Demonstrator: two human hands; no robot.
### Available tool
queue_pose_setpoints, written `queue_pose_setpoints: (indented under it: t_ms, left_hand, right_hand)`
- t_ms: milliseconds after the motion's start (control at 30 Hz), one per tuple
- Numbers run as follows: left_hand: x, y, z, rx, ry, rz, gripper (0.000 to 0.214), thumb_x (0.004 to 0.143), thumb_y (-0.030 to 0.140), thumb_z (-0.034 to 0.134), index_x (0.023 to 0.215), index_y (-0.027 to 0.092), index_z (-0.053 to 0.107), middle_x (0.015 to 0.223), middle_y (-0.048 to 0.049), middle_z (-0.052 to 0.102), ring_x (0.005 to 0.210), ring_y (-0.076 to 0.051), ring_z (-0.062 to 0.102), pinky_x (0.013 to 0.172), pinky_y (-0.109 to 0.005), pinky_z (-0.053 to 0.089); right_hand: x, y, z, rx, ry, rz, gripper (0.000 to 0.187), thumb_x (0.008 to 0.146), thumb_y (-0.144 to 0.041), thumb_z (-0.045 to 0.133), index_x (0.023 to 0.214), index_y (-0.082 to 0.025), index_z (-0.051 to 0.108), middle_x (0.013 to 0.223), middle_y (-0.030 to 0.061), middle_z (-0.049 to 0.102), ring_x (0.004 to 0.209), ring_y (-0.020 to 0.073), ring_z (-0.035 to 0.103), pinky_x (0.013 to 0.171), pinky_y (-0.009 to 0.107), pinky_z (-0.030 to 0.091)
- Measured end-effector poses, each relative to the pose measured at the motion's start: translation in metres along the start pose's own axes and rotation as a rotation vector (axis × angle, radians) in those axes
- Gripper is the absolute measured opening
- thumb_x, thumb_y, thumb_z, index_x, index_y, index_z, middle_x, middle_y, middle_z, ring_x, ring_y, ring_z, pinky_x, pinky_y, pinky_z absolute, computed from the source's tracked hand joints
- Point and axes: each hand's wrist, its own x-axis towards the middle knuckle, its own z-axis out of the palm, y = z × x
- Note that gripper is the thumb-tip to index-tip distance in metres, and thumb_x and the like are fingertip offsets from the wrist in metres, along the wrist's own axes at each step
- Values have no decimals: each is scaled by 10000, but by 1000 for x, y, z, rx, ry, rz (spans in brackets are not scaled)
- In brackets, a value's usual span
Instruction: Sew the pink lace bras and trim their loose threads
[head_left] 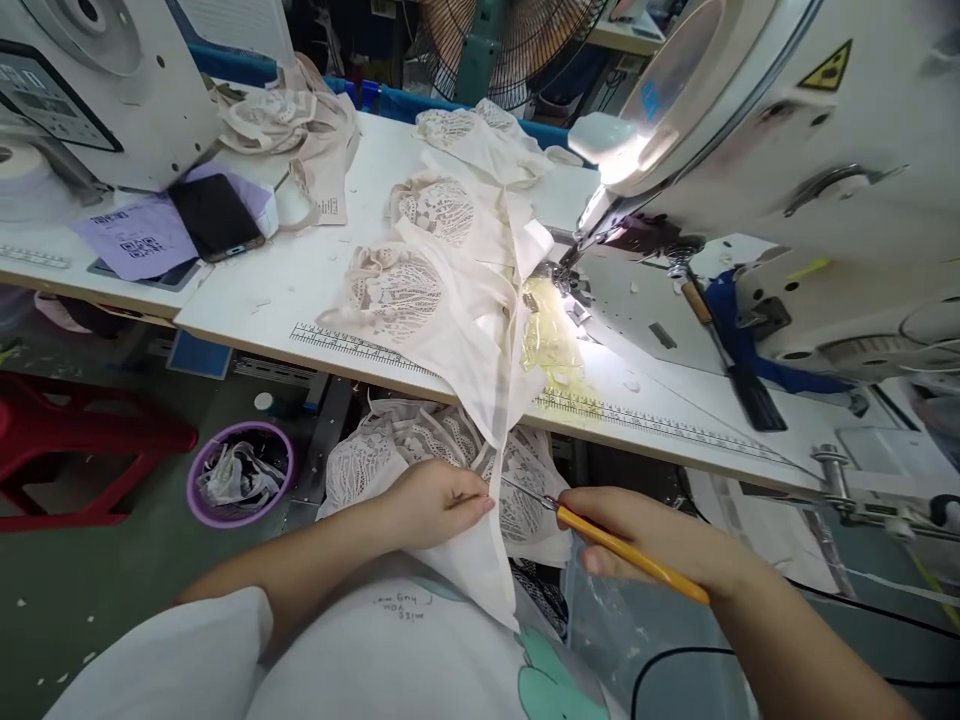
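Note:
My left hand (442, 502) pinches the edge of a cream lace bra (491, 400) in front of the table edge. The fabric hangs from the table down to my lap. In my right hand (637, 530) is a seam ripper (630, 555) with a long orange handle, its thin metal tip pointing left at the fabric strip beside my left fingers. Whether the tip touches the strip I cannot tell. More lace cups (397, 285) lie joined on the white table, running back past the sewing machine's needle area (574, 275).
The sewing machine (750, 120) stands at right, its lamp lit. A black brush (750, 395) and a yellow packet (547, 325) lie near it. A phone (215, 217) rests on papers at left. On the floor are a purple basin (199, 490) and a red stool (67, 440). A fan (480, 50) stands behind.

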Motion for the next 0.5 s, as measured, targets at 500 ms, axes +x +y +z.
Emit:
queue_pose_setpoints:
  t_ms: [500]
  left_hand:
    - [-7,1,-12,-36,-80,35,283,850,269,436,598,156,498,565,33,463,549,-91,449,522,-192,351]
  right_hand:
    - [18,-5,3,72,131,-1,478,663,-603,645,580,-193,415,564,-40,345,522,111,295,464,234,269]
